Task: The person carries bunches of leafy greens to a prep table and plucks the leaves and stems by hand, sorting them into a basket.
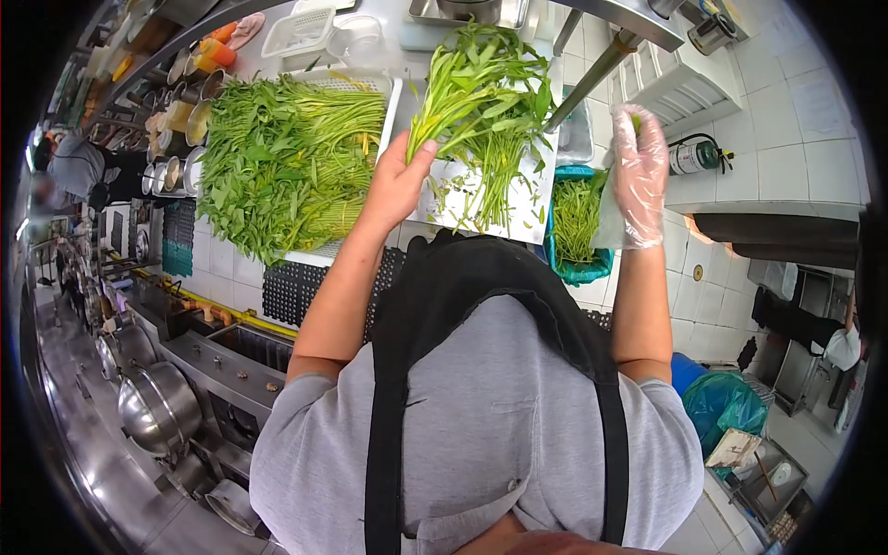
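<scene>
- The bare left hand (404,176) is closed around the lower stems of a loose bunch of long, leafy green stalks (462,92), thumb across the front.
- From that hand the bunch fans away from the body, its leafy tops reaching up and to the right; some lower stalks are yellowish.
- The right hand (640,176), in a clear plastic glove, is well apart from the left and out to the right of the bunch. Its fingers are bent, and a small bit of green shows by the fingertips; whether they are pressed together on it, I cannot tell.
- Beneath and just beyond the left hand lies a white rectangular cutting board (529,225), with cut green stems and leaves (497,190) spread over it and small scraps near its front edge.
- To the left of the left hand, a white plastic tray with a perforated rim (395,104) carries a broad, thick heap of green leafy stalks (287,166), stems mostly towards the right.
- Between the board and the gloved hand stands a teal-lined basket (583,273) holding more greens (575,217).
- Tray and board sit on a metal desk (404,100); farther back on it is a small white plastic basket (298,33).
- A green-and-white fire extinguisher (691,155) is to the right of the gloved hand, near the tiled wall (786,120).
</scene>
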`<state>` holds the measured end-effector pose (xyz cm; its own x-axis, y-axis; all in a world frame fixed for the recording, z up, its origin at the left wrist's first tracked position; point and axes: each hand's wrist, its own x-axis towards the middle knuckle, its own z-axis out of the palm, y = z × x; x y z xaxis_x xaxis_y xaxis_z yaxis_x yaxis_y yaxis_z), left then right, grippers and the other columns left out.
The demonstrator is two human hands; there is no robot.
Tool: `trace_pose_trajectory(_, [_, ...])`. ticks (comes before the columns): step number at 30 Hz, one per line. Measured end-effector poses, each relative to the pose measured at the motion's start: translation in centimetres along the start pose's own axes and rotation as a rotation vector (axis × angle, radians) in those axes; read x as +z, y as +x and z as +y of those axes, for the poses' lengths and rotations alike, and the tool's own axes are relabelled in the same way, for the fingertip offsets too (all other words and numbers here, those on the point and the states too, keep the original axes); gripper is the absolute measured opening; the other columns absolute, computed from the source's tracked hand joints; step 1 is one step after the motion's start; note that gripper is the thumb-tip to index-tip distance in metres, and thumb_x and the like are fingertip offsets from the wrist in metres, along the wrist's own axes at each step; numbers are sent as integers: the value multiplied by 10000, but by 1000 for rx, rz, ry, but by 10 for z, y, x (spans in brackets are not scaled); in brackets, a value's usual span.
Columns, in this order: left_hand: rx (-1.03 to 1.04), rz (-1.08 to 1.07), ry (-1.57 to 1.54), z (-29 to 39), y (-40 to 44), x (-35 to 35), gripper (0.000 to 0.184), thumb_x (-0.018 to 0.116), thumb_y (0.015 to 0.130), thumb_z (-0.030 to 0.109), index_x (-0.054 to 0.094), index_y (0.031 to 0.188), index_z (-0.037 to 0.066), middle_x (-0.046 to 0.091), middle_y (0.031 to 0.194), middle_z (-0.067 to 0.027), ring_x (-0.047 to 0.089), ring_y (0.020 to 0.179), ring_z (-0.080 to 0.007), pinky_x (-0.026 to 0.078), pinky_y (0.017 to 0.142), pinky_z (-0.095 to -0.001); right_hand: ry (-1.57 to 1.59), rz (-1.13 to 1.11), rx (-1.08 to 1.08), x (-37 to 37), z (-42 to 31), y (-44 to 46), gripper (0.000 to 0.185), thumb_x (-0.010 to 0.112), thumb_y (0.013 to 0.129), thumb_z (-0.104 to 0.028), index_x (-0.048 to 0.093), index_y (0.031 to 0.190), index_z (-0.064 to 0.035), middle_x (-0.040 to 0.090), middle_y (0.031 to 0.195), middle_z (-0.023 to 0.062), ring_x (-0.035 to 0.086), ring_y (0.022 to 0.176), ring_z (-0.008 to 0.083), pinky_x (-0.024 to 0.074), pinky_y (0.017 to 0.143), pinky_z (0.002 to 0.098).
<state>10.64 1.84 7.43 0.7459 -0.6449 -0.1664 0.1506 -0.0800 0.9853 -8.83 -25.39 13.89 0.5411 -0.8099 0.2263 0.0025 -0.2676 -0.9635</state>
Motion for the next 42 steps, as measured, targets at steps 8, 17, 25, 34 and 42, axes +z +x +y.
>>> trace_pose_trajectory(8, [314, -104, 344, 24, -11, 12, 260, 672, 1115, 217, 700, 1229, -15, 748, 983, -35, 644, 869, -142, 545, 818, -349, -538, -493, -769, 34, -75, 14, 165, 752, 962, -75, 764, 1123, -41, 725, 1062, 121, 710, 891, 288, 577, 850, 400])
trace_pose_trajectory(17, [365, -102, 517, 22, -20, 20, 312, 663, 1105, 336, 655, 1105, 24, 661, 801, -204, 624, 705, -343, 479, 676, -444, -803, -707, -969, 61, -35, 7, 257, 773, 870, -119, 729, 1121, -81, 694, 1074, 127, 708, 983, 354, 579, 850, 483])
trace_pose_trajectory(25, [240, -92, 315, 8, -18, 30, 281, 648, 1125, 265, 647, 1038, -2, 607, 844, -26, 505, 820, -98, 468, 726, -334, -795, -426, -891, 71, -23, -22, 254, 733, 875, -131, 658, 1091, -20, 664, 1040, 191, 675, 975, 379, 555, 860, 510])
trace_pose_trajectory(34, [12, -139, 115, -3, -6, -12, 215, 680, 1084, 174, 759, 1147, -17, 686, 919, 46, 548, 840, -45, 481, 767, -264, -428, -235, -146, 18, -33, 15, 197, 631, 1096, -194, 647, 1200, -28, 742, 1034, 225, 711, 999, 410, 552, 880, 505])
trace_pose_trajectory(42, [41, -247, 206, 22, -6, -8, 202, 697, 1066, 176, 763, 1085, -14, 646, 872, 45, 522, 825, -58, 466, 751, -272, -668, -593, -781, 33, -30, 25, 337, 791, 873, -94, 742, 1206, -91, 688, 1092, 121, 724, 1013, 356, 599, 888, 475])
